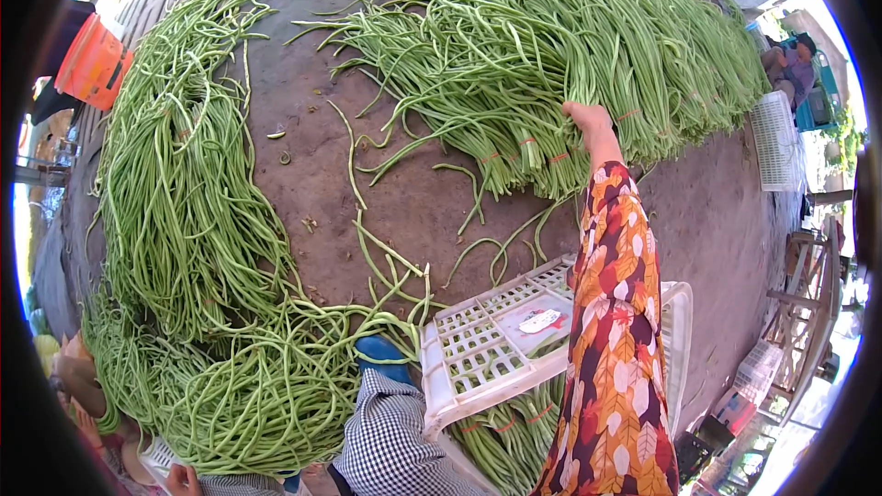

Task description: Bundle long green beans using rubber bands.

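My right hand [589, 122], in a leaf-print sleeve, is closed around a bundle of yardlong beans [579, 79] at the near edge of a large pile [510, 34]. Red bands tie several bundles there, their cut ends towards me. Below my forearm, a white plastic crate [475, 337] with a slotted wall and a label holds more banded beans [506, 427]. Loose yardlong beans [255, 393] lie heaped at lower left. A partly cut-off hand [182, 481] at the bottom rim may be my left; its grip is unclear.
Another long heap of beans [179, 207] covers the left side. An orange bucket [94, 62] stands beyond it. A co-worker's bare knee [79, 365] shows at left. Stray beans cross the dirt floor [303, 131]. White crates [778, 141] and a seated person [792, 72] are at right.
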A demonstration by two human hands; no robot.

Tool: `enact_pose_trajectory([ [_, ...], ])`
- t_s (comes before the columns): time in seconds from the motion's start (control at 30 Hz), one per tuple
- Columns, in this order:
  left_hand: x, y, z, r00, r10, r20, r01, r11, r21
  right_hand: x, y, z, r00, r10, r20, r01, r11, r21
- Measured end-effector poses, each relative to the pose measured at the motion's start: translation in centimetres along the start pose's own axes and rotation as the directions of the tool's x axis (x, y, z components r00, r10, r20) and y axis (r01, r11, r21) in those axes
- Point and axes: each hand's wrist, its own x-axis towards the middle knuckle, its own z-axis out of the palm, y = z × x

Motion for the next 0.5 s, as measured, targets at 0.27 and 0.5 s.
enact_pose_trajectory([
  [0.27,-2.4,4.3,-0.8,0.995,0.100,-0.027,-0.100,0.995,-0.010,-7.0,-4.5,-2.9,0.974,0.057,0.219,-0.138,0.918,0.372],
  [0.5,-3.0,3.1,-1.3,0.992,0.124,0.018,-0.124,0.992,0.023,-19.4,-12.2,-13.8,0.955,-0.153,0.256,0.144,0.988,0.055],
])
